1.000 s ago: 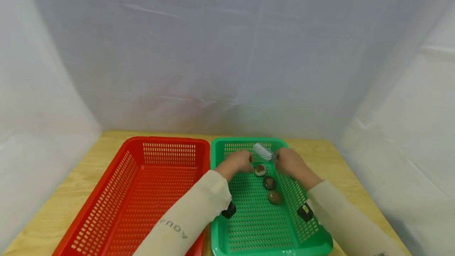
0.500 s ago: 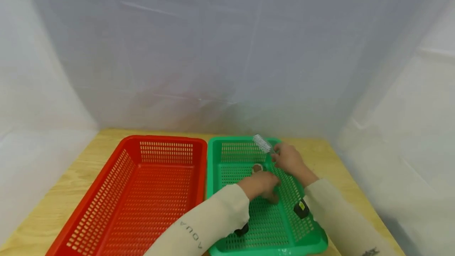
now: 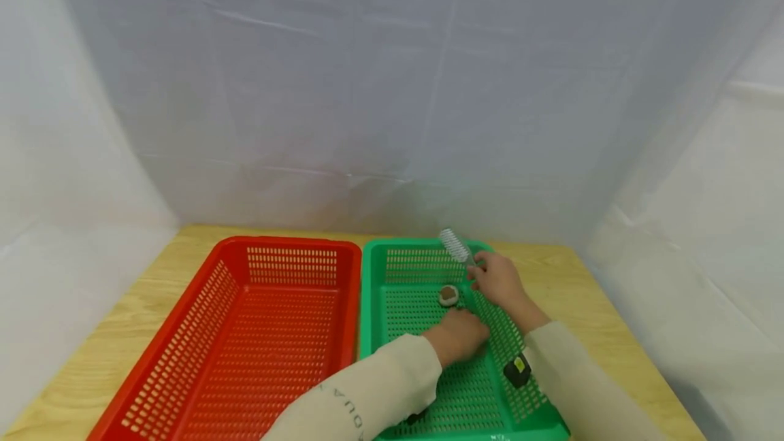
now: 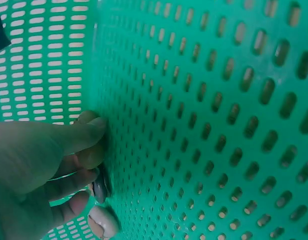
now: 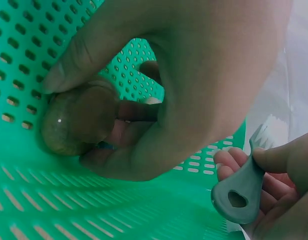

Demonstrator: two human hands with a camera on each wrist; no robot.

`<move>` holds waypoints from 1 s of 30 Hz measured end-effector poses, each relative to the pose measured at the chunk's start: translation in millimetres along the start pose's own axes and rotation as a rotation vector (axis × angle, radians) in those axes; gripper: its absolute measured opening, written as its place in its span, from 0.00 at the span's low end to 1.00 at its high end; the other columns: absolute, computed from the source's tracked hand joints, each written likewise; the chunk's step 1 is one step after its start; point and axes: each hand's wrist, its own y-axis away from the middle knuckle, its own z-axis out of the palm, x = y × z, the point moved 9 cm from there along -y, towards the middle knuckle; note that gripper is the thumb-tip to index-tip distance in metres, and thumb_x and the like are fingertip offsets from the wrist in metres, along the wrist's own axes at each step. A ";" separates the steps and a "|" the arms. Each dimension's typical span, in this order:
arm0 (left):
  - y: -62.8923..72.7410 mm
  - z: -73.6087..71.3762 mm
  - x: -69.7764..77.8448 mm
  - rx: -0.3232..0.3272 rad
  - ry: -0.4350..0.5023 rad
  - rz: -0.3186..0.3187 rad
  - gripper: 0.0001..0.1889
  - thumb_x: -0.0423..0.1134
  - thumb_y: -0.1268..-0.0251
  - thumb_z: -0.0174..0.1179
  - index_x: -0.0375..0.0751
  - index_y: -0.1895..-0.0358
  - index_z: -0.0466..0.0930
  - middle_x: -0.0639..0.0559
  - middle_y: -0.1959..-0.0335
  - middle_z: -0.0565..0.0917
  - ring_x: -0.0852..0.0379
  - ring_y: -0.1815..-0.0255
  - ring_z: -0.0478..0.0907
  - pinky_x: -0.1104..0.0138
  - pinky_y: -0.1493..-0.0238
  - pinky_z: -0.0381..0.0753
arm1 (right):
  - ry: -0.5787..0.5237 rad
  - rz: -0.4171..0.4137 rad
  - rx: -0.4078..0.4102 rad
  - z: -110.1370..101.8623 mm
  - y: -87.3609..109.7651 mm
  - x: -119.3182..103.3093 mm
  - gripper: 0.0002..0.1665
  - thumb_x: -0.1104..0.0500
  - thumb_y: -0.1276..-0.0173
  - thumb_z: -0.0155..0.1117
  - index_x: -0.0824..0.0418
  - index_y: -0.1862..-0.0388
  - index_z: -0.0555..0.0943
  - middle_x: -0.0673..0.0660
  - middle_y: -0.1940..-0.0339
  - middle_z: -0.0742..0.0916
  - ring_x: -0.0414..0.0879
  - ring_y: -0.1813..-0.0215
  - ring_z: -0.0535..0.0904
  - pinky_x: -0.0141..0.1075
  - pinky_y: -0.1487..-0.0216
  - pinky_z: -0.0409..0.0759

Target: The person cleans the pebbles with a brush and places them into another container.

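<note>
Grip, left: left hand (image 3: 459, 335) pinches the brown stone (image 5: 81, 120) between thumb and fingers, low inside the green basket (image 3: 368, 291); whether the stone clears the basket floor I cannot tell.
Grip, right: right hand (image 3: 499, 281) pinches the brush (image 3: 454, 246) by its handle, bristles up near the far rim.
Neighbours: dark stone (image 4: 99, 190) just beside the left fingers, pale-rimmed stone (image 4: 102, 222) beyond it.
Slip risk: the brown stone looks smooth and rounded, so an off-centre pinch might let it squirt free.
Knock risk: careless knuckles could roll the dark stone aside.
Snag risk: bristles might catch the rim if lowered carelessly.
</note>
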 end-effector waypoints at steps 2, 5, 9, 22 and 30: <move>-1.1 -1.1 3.7 0.022 -0.072 0.010 0.05 0.44 0.30 0.57 0.55 0.62 0.83 0.60 0.63 0.84 0.61 0.61 0.80 0.68 0.58 0.79 | -0.006 -0.001 -0.002 -0.4 0.3 -0.4 0.13 0.65 0.27 0.56 0.73 0.49 0.78 0.61 0.68 0.87 0.48 0.72 0.85 0.37 0.70 0.82; -1.9 -2.8 6.5 0.022 -0.120 0.011 0.05 0.43 0.29 0.57 0.55 0.64 0.82 0.61 0.66 0.84 0.63 0.65 0.80 0.69 0.61 0.79 | -0.008 -0.014 -0.007 -0.8 1.1 -2.2 0.13 0.66 0.28 0.56 0.74 0.50 0.78 0.61 0.69 0.87 0.48 0.73 0.85 0.37 0.71 0.82; -0.4 -8.3 1.1 -0.025 -0.016 -0.010 0.05 0.45 0.29 0.56 0.53 0.63 0.81 0.59 0.66 0.83 0.61 0.65 0.80 0.67 0.61 0.80 | -0.033 -0.020 -0.013 -1.7 3.2 -5.3 0.13 0.66 0.28 0.56 0.74 0.50 0.78 0.63 0.67 0.86 0.52 0.71 0.85 0.37 0.70 0.83; 21.4 -39.5 -47.9 0.027 0.482 -0.091 0.23 0.46 0.27 0.54 0.45 0.84 0.65 0.57 0.88 0.63 0.60 0.83 0.62 0.69 0.71 0.68 | 0.022 -0.092 0.017 -19.6 14.0 -18.6 0.18 0.67 0.26 0.49 0.77 0.42 0.71 0.63 0.66 0.87 0.43 0.78 0.74 0.34 0.77 0.70; 35.3 -37.5 -88.1 0.161 0.886 -0.251 0.19 0.46 0.25 0.51 0.34 0.66 0.82 0.48 0.72 0.82 0.55 0.73 0.76 0.65 0.68 0.75 | -0.001 -0.090 -0.048 -17.7 20.8 -19.6 0.19 0.62 0.28 0.59 0.71 0.43 0.77 0.65 0.54 0.85 0.57 0.53 0.82 0.46 0.57 0.81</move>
